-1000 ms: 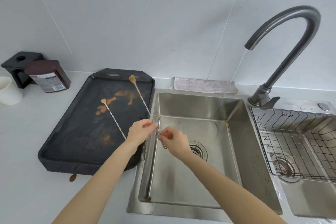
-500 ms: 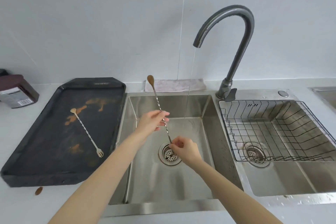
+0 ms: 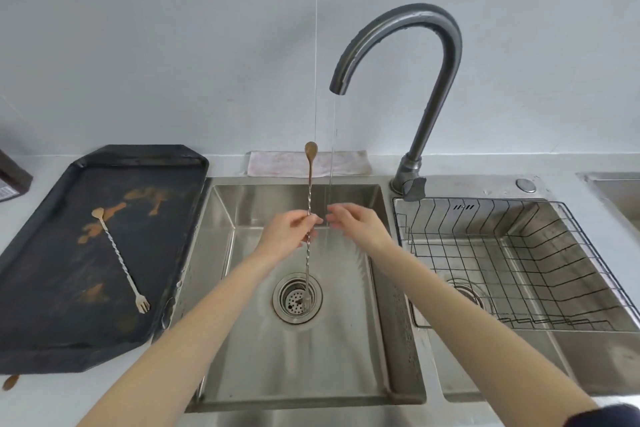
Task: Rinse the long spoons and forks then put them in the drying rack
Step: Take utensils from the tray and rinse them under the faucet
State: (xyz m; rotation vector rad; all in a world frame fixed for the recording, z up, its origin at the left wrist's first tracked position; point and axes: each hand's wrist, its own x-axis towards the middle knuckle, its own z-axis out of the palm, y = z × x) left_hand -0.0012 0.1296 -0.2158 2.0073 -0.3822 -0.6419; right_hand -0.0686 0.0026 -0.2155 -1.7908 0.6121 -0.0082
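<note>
- Long spoons with fork ends are the job: one [image 3: 308, 215] stands upright over the left basin, the other [image 3: 119, 258] lies on the dark tray.
- Counter [image 3: 45, 402], pale, carries the tray and a double steel sink [image 3: 346, 357].
- Dark tray [image 3: 41, 305] sits just left of the sink, smeared with brown stains; its spoon lies diagonally, bowl toward the wall, fork prongs toward the near edge.
- Wire drying rack [image 3: 519, 253] sits in the right basin, nothing in it.
- Tap [image 3: 429, 87] arches over the left basin, with a thin stream of water [image 3: 333, 149] falling just right of the held spoon.
- Pink cloth [image 3: 277, 163] lies along the wall behind the sink.
- Left hand [image 3: 289, 234] pinches the upright spoon at mid-shaft, its brown-stained bowl up, fork end down over the drain strainer [image 3: 292, 298].
- Right hand [image 3: 360, 227] is beside it, fingers [image 3: 337, 215] loosely spread and grasping nothing, tips at the stream.
</note>
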